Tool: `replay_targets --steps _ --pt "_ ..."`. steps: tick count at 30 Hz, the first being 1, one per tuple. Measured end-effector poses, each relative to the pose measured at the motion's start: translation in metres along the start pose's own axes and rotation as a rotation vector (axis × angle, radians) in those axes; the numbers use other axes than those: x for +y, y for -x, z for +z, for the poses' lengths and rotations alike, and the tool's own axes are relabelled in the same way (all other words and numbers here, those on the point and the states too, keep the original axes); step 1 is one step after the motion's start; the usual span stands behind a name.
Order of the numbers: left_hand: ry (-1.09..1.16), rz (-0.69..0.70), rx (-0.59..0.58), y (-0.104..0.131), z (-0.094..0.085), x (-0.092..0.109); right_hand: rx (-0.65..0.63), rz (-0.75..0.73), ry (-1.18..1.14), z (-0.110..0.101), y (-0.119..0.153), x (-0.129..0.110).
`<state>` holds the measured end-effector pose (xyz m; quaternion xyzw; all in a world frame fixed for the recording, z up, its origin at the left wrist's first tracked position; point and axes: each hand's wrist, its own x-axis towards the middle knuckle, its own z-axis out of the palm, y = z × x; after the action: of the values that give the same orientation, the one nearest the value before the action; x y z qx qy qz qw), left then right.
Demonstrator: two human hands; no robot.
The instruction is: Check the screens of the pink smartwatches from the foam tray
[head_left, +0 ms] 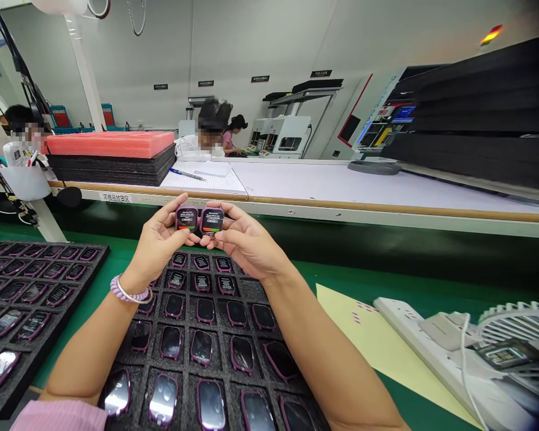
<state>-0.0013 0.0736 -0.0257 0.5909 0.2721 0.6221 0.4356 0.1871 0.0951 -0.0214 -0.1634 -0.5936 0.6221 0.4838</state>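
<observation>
My left hand [164, 230] holds a small watch [187, 219] with a dark case by its edges. A second, similar watch [212, 221] is gripped between the thumb and fingers of my right hand [245, 236]. Both are raised side by side, screens lit with white text and a coloured strip near the bottom. Beneath my hands lies a black foam tray [185, 317] with rows of purple-rimmed watches in its compartments; a few in the far rows show text, while the nearer screens are dark or reflective.
Another filled foam tray [78, 293] lies left. A shelf [296, 179] crosses ahead, bearing red foam [112, 144], a pen [187, 174] and black stacked trays [476, 120]. At right are yellow paper [363, 335], a power strip [413, 329] and a white fan [521, 323]. People sit beyond.
</observation>
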Motion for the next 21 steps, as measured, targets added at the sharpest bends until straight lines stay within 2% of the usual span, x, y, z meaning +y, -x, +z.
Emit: replay_targets --steps 14,21 --pt "0.003 -0.066 -0.019 0.0035 0.0061 0.0071 0.089 -0.058 0.056 0.0014 -0.0033 0.0056" --pt "0.044 -0.084 -0.019 0.0014 0.0017 0.0058 0.102 -0.064 0.072 0.0049 -0.0024 0.0051"
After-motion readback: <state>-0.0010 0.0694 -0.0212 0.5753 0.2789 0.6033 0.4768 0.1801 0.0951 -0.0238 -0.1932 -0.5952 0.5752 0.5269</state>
